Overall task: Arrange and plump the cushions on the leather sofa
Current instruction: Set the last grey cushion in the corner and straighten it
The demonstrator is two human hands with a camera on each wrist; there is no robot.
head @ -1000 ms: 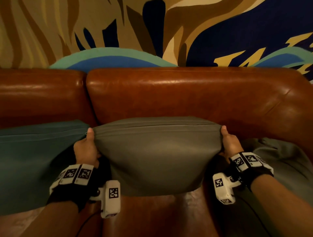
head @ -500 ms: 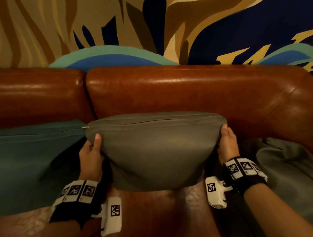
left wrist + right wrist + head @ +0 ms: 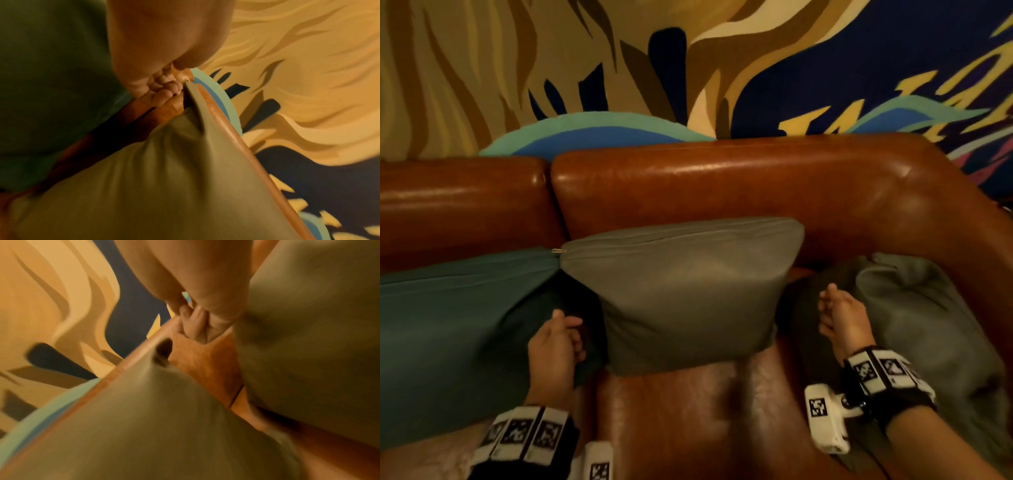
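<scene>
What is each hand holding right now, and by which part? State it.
Nothing. The left hand and right hand hang loosely curled on either side of the grey-green fabric cushion, apart from it.

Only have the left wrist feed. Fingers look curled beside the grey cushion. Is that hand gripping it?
Observer: No. Head view shows the left hand apart from the grey cushion, fingers loosely curled, holding nothing.
Operator: Right hand?
Observer: The right hand is empty too, between that cushion and a crumpled grey cushion in the sofa's corner.
Operator: Cushion upright?
Observer: Yes, it stands against the leather backrest, zipper edge on top.
</scene>
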